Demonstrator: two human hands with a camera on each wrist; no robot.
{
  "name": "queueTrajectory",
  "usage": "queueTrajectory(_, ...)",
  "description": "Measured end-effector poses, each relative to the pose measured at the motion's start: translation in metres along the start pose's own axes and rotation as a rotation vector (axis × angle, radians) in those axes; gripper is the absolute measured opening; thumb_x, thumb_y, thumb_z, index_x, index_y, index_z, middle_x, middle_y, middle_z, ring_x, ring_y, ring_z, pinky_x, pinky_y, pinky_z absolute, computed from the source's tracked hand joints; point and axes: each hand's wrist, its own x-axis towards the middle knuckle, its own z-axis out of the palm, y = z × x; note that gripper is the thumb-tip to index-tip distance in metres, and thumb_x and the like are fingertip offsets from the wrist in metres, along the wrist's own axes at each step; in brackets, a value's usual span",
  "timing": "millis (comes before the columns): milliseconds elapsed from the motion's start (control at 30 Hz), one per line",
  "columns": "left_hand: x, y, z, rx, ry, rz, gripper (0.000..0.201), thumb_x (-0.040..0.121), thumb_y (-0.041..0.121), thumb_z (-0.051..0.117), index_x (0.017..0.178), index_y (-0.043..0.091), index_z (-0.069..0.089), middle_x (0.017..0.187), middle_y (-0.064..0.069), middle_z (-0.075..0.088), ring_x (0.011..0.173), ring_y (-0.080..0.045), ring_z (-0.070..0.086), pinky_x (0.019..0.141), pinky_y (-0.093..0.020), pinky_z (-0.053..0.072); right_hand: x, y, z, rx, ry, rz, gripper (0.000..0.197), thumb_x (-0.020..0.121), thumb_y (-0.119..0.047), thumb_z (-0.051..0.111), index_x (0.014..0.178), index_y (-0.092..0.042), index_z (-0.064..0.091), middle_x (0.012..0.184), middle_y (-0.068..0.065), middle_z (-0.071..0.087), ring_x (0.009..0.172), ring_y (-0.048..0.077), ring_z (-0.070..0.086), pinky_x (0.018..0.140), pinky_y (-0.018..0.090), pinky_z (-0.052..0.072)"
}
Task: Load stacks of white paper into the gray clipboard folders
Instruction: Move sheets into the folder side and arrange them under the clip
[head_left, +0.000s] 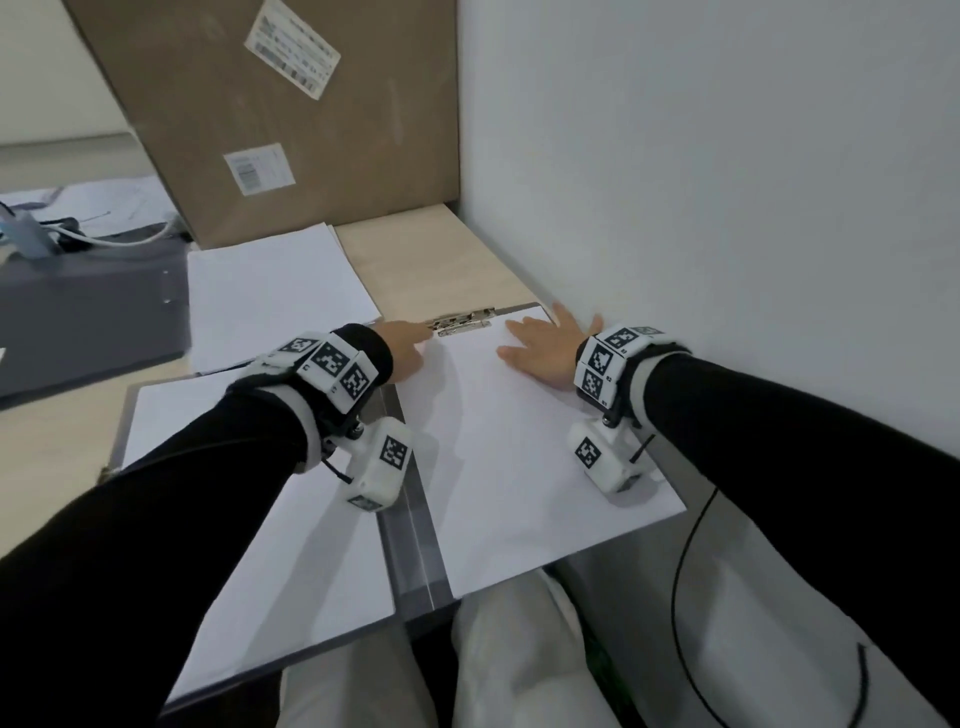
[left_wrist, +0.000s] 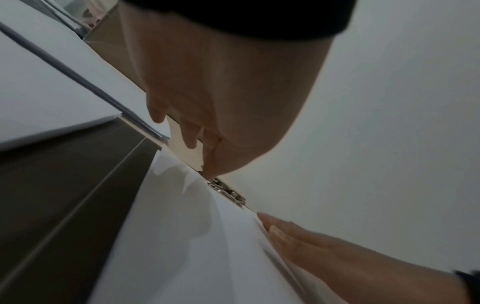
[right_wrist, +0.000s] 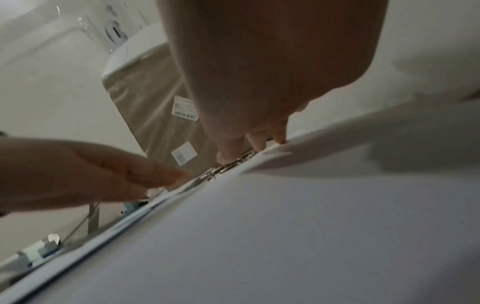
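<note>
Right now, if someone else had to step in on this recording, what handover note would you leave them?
Left hand: fingers at the left end of the metal clip; whether it presses or only touches is unclear.
Right hand: lies flat on the paper stack, near its top right corner.
The open gray folder lies across the person's lap; that stack sits on its right panel, top edge at the clip. More paper lies on the left panel.
A loose pile of sheets waits beside the cardboard box.
Done: stack placed and aligned.
Left: confirm the clip holds it, close the folder, load the remaining paper.
</note>
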Motion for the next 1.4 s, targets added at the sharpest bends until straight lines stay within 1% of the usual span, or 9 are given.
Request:
queueTrajectory(133, -0.037, -0.008, 0.015, -0.048, -0.003, 0.039, 0.053, 0.097, 0.016, 0.04, 0.148, 0.021, 0.029, 0.159, 0.002, 0.022, 0.145, -0.018, 0.025, 0.117, -0.027, 0.019, -0.013, 0.01, -0.009, 0.271, 0.092, 0.02, 0.057, 0.095, -0.032, 0.046, 0.148, -0.015, 0.031, 0.155, 0.005, 0.032, 0.143, 0.022, 0.03, 0.113, 0.03, 0.023)
queueTrajectory(300, -0.075, -0.002, 0.036, -0.034, -0.05, 0.104, 0.055, 0.097, 0.021, 0.042, 0.149, 0.021, 0.026, 0.16, 0.003, 0.018, 0.147, -0.016, 0.02, 0.119, -0.028, 0.015, -0.054, 0.037, 0.007, 0.365, 0.255, 0.199, 0.037, 0.084, -0.017, 0.058, 0.115, 0.003, 0.06, 0.118, 0.017, 0.064, 0.112, 0.032, 0.059, 0.09, 0.034, 0.047)
queueTrajectory(433, -0.099, 0.008, 0.053, 0.024, -0.143, 0.123, 0.058, 0.098, 0.023, 0.041, 0.151, 0.02, 0.019, 0.161, 0.001, 0.01, 0.149, -0.017, 0.014, 0.121, -0.029, 0.013, -0.079, 0.058, 0.024, 0.482, 0.198, 0.313, 0.021, 0.08, -0.027, 0.063, 0.078, -0.008, 0.053, 0.072, 0.004, 0.053, 0.08, 0.026, 0.06, 0.052, 0.024, 0.037)
queueTrajectory(533, -0.113, 0.016, 0.061, 0.092, -0.175, 0.131, 0.059, 0.098, 0.02, 0.039, 0.152, 0.016, 0.016, 0.16, -0.003, 0.012, 0.147, -0.024, 0.019, 0.119, -0.036, 0.02, -0.084, 0.067, 0.031, 0.685, 0.018, 0.326, 0.033, 0.081, -0.033, 0.068, 0.067, -0.008, 0.053, 0.06, 0.006, 0.059, 0.062, 0.024, 0.055, 0.055, 0.026, 0.044)
queueTrajectory(700, -0.12, 0.018, 0.066, 0.123, -0.137, 0.147, 0.062, 0.097, 0.019, 0.041, 0.152, 0.015, 0.013, 0.16, -0.006, 0.011, 0.146, -0.028, 0.019, 0.117, -0.038, 0.024, -0.07, 0.094, 0.038, 0.935, -0.157, 0.238, 0.069, 0.054, -0.041, 0.083, 0.111, -0.007, 0.065, 0.122, 0.021, 0.065, 0.109, 0.037, 0.062, 0.101, 0.05, 0.043)
queueTrajectory(767, -0.12, 0.017, 0.068, 0.111, -0.127, 0.147, 0.063, 0.097, 0.019, 0.041, 0.152, 0.017, 0.011, 0.161, -0.004, 0.006, 0.148, -0.027, 0.014, 0.118, -0.038, 0.021, -0.1, 0.073, 0.025, 0.991, -0.185, 0.161, 0.051, 0.075, -0.024, 0.075, 0.119, -0.003, 0.059, 0.12, 0.021, 0.064, 0.109, 0.041, 0.062, 0.096, 0.056, 0.046)
queueTrajectory(867, -0.119, 0.012, 0.072, 0.045, -0.115, 0.149, 0.066, 0.097, 0.021, 0.044, 0.153, 0.021, 0.01, 0.162, 0.0, 0.003, 0.148, -0.024, 0.012, 0.119, -0.036, 0.019, -0.116, 0.066, 0.021, 1.165, -0.091, 0.11, 0.042, 0.089, 0.006, 0.056, 0.123, -0.014, 0.043, 0.104, 0.011, 0.063, 0.084, 0.028, 0.064, 0.069, 0.041, 0.058)
queueTrajectory(1200, -0.127, -0.018, 0.05, -0.657, 0.314, 0.194, 0.045, 0.092, 0.003, 0.05, 0.135, 0.015, 0.051, 0.14, -0.006, 0.052, 0.133, -0.02, 0.045, 0.102, -0.021, 0.032, -0.117, 0.097, 0.029, 1.249, 0.203, 0.033, 0.054, 0.086, 0.009, 0.058, 0.132, -0.014, 0.04, 0.109, 0.01, 0.064, 0.079, 0.023, 0.064, 0.057, 0.031, 0.059)
queueTrajectory(1400, -0.105, -0.078, 0.048, -0.593, 0.525, -0.306, 0.05, 0.09, 0.012, 0.049, 0.14, 0.011, 0.042, 0.145, -0.015, 0.042, 0.132, -0.034, 0.043, 0.108, -0.038, 0.035, -0.111, 0.098, 0.015, 1.242, 0.318, 0.024, 0.05, 0.085, 0.011, 0.058, 0.124, -0.016, 0.045, 0.123, 0.016, 0.057, 0.085, 0.028, 0.063, 0.069, 0.037, 0.058)
